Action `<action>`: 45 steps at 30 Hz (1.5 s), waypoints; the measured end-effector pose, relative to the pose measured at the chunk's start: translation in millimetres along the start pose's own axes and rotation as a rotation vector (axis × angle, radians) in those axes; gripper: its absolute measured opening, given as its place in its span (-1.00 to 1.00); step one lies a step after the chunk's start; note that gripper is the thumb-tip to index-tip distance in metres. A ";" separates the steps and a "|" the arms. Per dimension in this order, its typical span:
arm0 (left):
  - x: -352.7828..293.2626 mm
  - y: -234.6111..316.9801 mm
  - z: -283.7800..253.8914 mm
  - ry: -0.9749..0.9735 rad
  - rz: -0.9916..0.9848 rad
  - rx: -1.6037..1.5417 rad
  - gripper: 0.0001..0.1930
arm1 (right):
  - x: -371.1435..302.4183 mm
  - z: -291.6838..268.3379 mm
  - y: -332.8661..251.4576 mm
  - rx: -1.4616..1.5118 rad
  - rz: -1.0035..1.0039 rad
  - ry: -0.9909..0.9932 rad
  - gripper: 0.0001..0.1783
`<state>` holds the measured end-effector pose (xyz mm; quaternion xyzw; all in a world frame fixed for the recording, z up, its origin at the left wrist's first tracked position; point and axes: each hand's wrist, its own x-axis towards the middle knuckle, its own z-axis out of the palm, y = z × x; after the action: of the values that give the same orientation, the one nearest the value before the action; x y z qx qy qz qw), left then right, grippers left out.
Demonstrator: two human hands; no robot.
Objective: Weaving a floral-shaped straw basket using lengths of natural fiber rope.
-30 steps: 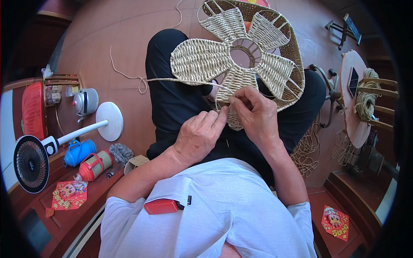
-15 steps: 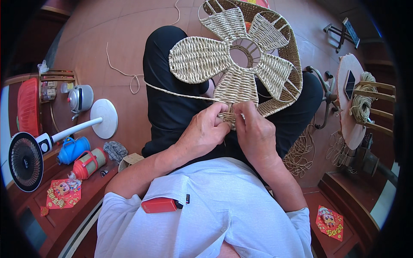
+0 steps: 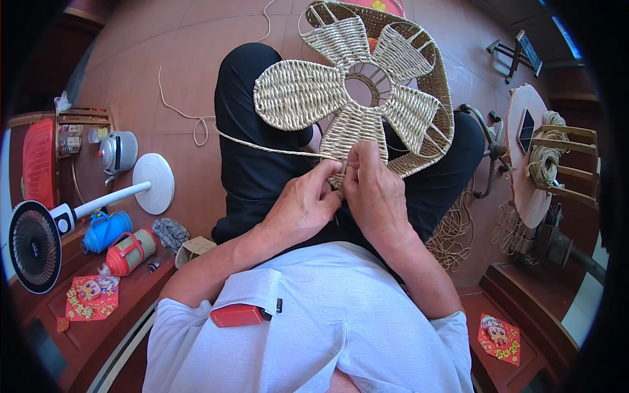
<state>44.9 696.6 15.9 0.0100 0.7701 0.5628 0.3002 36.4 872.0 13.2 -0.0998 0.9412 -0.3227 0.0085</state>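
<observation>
Across my lap lies a flower-shaped woven straw basket [image 3: 301,93], its petals set around a round central opening. The near petal [image 3: 354,134] points toward me. My left hand [image 3: 306,202] is closed on the lower end of this petal, thumb and index finger pressed together. Right beside it, my right hand [image 3: 373,190] is raised in a pinch at the petal's middle, apparently on the straw cord; the fingers largely hide it. A length of straw cord [image 3: 268,149] runs from the petal leftward over my knee to the floor. Some far petals show bare wire frame.
On the left stand a white fan [image 3: 36,245], a kettle [image 3: 118,152], a blue flask [image 3: 107,230] and a red flask [image 3: 130,252]. To the right, a wooden slab table [image 3: 524,157] holds a phone [image 3: 525,130] beside coiled cord [image 3: 545,165]. Loose cord [image 3: 452,232] lies beneath.
My right hand has risen and shifted left along the near petal, its fingers now in front of the weave. My left hand stays at the petal's end. The whole view has shifted slightly.
</observation>
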 end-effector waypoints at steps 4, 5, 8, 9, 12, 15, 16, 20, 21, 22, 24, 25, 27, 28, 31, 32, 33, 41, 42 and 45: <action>-3.7 -2.7 1.1 0.069 0.048 0.110 -0.54 | -16.2 9.9 0.0 0.098 -0.031 0.230 -0.72; -3.5 -2.7 0.9 0.097 0.066 0.127 -0.55 | -20.5 12.3 -0.8 0.211 0.037 0.286 -0.71; -0.8 -1.7 -0.1 0.112 0.078 0.159 -0.56 | -26.3 15.5 -1.9 0.576 0.216 0.254 -0.66; -0.3 -0.9 -0.4 0.106 0.098 0.175 -0.56 | -25.9 14.9 -2.6 0.855 0.372 0.223 -0.65; -1.1 2.2 -0.7 0.129 0.132 0.296 -0.58 | -24.9 4.8 -2.3 1.092 0.400 0.084 -0.75; -3.9 5.8 3.1 0.330 0.418 0.485 -0.63 | -27.5 -14.2 9.4 1.400 0.528 -0.130 -0.82; -4.2 7.0 4.8 0.346 0.447 0.526 -0.69 | -28.2 -22.1 17.9 1.426 0.516 -0.174 -0.81; 12.2 10.2 9.7 0.378 0.650 0.550 -0.77 | -31.6 -60.3 62.5 1.264 0.519 -0.184 -0.84; 18.0 10.9 11.0 0.348 0.654 0.543 -0.82 | -29.6 -69.0 73.4 1.173 0.544 -0.115 -0.84; 22.9 11.4 12.5 0.319 0.658 0.535 -0.87 | -28.3 -83.6 84.7 1.124 0.552 -0.037 -0.87; 30.3 12.7 16.0 0.309 0.647 0.575 -0.90 | -20.8 -119.5 106.4 1.119 0.523 0.092 -0.84; 32.5 13.6 18.3 0.289 0.637 0.613 -0.91 | -16.7 -137.7 115.3 1.124 0.510 0.207 -0.80; 35.6 15.7 22.6 0.297 0.606 0.663 -0.89 | -13.0 -170.9 125.0 1.137 0.452 0.285 -0.82; 36.9 16.8 24.9 0.296 0.571 0.706 -0.87 | -11.9 -182.7 126.0 1.052 0.401 0.418 -0.83; 42.4 20.0 31.7 0.302 0.555 0.782 -0.87 | -16.5 -183.5 111.9 0.726 0.297 0.574 -0.83; 44.4 20.8 33.3 0.301 0.556 0.790 -0.87 | -20.3 -177.2 102.7 0.491 0.215 0.577 -0.84; 46.0 21.4 34.5 0.295 0.569 0.783 -0.88 | -26.3 -169.5 91.4 0.552 0.217 0.447 -0.85; 30.8 25.8 37.1 0.216 0.625 0.703 -0.92 | -37.6 -66.7 47.1 0.327 0.258 0.058 -0.72; 28.4 26.6 38.0 0.196 0.571 0.669 -0.90 | -35.2 -59.4 47.6 0.339 0.226 0.073 -0.72; 30.1 29.1 37.2 0.089 0.399 0.564 -0.84 | -27.6 -47.3 47.9 0.450 0.281 0.029 -0.54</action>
<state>28.4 750.0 20.8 0.2186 0.8904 0.3753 0.1360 50.9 943.0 20.1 0.0408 0.8505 -0.5207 0.0618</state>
